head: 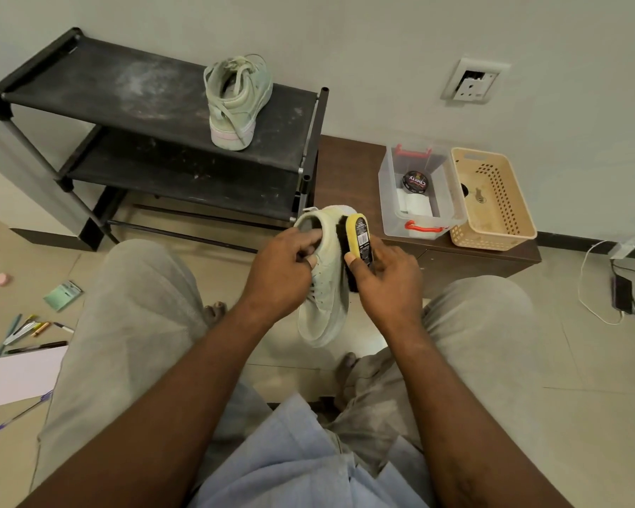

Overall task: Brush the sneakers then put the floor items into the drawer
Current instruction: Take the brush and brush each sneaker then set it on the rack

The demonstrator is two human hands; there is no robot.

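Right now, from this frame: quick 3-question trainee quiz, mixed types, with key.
1. True or false: the second sneaker stands on the shoe rack's top shelf.
2. Fill in: the right hand holds the ____ against the sneaker gripped by the left hand.
3. Where is the shoe polish tin? A in the clear plastic box; B on the shoe rack; C in the left hand.
Key: 1 true; 2 shoe brush; 3 A.
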